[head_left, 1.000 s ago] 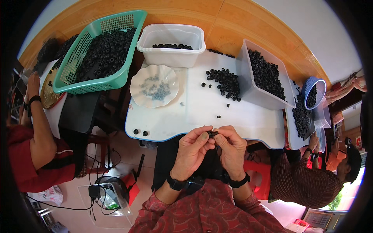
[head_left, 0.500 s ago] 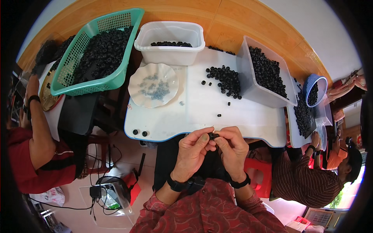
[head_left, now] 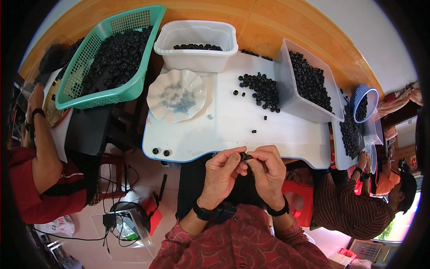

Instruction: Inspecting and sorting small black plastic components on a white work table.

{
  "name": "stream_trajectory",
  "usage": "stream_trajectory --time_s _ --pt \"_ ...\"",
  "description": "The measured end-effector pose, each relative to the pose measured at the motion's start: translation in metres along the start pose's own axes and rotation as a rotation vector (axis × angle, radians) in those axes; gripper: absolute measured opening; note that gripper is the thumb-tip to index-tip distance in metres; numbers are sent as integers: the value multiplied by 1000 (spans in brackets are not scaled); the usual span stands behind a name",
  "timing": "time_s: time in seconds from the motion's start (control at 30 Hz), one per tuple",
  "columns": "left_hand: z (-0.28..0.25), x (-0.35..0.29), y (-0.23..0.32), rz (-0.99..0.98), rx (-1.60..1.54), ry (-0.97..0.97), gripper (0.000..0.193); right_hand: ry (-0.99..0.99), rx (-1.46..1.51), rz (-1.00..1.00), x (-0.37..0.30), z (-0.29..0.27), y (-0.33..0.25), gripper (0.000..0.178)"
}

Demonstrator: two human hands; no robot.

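Note:
Both of my hands meet just off the front edge of the white table (head_left: 188, 139). Between thumb and fingers, my left hand (head_left: 220, 172) pinches a small black ring-shaped part (head_left: 243, 156). The fingertips of my right hand (head_left: 268, 172) are closed at the part's right side; whether they hold a second small piece is hidden. Beyond them, single black parts and a loose heap of black parts (head_left: 264, 92) lie on the table. A white scalloped plate (head_left: 154, 99) holds several small clear bluish pieces (head_left: 179, 101). Two black parts (head_left: 155, 151) sit at the table's front left.
At the back stand a white tub (head_left: 195, 60) and a translucent bin (head_left: 298, 105), both with black parts. A green basket (head_left: 134, 92) full of them is at the left. People work on either side: a red sleeve (head_left: 33, 179) left, a striped shirt (head_left: 354, 208) right.
My hands stay together at nearly the same spot, still on the small black part. The table and containers appear slightly higher in the view.

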State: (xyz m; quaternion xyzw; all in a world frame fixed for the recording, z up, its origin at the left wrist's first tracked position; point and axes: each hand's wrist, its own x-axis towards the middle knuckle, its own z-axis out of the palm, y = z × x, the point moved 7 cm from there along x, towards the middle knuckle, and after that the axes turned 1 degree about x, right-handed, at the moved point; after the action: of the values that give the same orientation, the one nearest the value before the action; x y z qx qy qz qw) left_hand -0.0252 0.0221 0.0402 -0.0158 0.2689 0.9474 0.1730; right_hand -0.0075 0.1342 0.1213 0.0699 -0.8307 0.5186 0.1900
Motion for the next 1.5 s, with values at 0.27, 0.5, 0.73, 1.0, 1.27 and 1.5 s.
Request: stream_trajectory --time_s 0.27,0.5,0.73,1.0,1.27,1.5 --pt "-1 -1 4 -9 59 52 23 -16 -45 -55 2 3 -5 14" --pt "-7 0 5 25 115 43 23 -47 -120 -81 4 4 -7 16" --pt "-11 -3 5 -14 108 33 27 -98 -152 -107 9 6 -12 16" --pt "-16 -6 7 1 125 30 27 -150 -132 -76 10 13 -9 16" --pt "-15 -8 9 20 164 -11 26 -151 -137 -67 9 11 -9 15" --pt "-15 -11 15 67 259 20 24 -176 -162 -108 10 13 -14 16"
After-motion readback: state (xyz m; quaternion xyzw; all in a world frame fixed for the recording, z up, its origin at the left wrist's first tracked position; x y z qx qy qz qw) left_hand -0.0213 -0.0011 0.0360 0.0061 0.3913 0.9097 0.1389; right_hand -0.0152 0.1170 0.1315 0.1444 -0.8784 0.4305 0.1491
